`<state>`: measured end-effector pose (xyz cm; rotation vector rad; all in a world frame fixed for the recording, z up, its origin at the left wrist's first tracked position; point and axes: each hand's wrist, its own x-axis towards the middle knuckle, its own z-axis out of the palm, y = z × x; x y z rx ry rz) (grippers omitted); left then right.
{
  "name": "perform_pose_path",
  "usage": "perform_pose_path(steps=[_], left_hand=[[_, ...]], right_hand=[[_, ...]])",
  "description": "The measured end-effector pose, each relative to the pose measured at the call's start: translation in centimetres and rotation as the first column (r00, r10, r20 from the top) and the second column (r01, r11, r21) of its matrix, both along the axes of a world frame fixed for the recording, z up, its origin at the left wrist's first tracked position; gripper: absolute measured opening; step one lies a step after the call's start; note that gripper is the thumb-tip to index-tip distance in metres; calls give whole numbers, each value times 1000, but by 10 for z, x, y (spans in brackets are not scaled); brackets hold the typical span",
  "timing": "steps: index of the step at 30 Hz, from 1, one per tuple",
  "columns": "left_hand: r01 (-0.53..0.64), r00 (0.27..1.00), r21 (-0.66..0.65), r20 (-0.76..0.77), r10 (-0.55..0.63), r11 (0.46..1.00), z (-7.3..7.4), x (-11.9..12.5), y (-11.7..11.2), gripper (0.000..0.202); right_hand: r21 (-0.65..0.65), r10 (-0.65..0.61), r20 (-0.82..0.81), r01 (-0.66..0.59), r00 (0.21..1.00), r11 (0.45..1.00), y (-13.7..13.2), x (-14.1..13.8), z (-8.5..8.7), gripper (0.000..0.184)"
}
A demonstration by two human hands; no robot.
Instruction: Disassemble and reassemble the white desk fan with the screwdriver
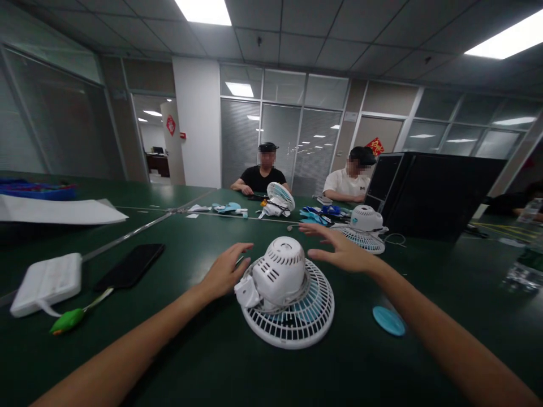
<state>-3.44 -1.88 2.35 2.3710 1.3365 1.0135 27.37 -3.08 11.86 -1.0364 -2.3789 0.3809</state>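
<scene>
A white electric fan (282, 271) lies face down on the green table, its round grille (314, 330) against the surface and its motor housing pointing up. Light blue blades show through the grille. My left hand (227, 268) is just left of the motor housing, fingers apart and holding nothing. On the other side, my right hand (337, 249) hovers beside the housing with its fingers spread, also holding nothing. A round light blue cap (389, 320) lies on the table below my right forearm.
A power bank (48, 282), a black phone (130, 265) and a green cable piece (68, 321) lie left. Beyond are two more fans (365, 220) (278, 200), blue parts (229, 208) and two seated people. A large black box (436, 192) stands right, near a plastic bottle (528, 260).
</scene>
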Motion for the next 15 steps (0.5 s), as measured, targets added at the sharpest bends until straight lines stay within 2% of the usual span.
perform_pose_path(steps=[1,2,3,4,5,7,10,12,15], left_hand=[[37,999,-8,24,-37,999,-2,2,-1,43],[72,996,-13,45,-71,997,-4,3,-2,45],[103,993,-17,62,-102,995,-6,5,-3,48],[130,989,-19,73,-128,991,-8,6,-4,50],[150,986,-21,77,-148,989,-9,7,-6,52],[176,983,-25,68,-173,984,-8,8,-9,56],[229,973,-12,27,-229,973,-3,12,-17,63],[274,962,10,-7,-273,962,2,15,-24,64],[304,951,12,-55,-303,952,8,19,-33,61]], right_hand=[[24,-128,-34,129,991,991,6,24,-7,62],[48,-276,-57,278,960,959,12,50,-15,55],[67,-449,-83,455,890,888,18,78,-23,46],[58,-619,-100,626,779,778,22,106,-33,36],[43,-709,-107,716,697,697,25,133,-42,29],[14,-807,-111,813,580,582,24,181,-58,20],[-60,-891,-88,891,444,450,17,229,-78,25],[-98,-917,-38,912,397,398,15,246,-88,28],[-122,-923,43,919,383,376,19,259,-97,25]])
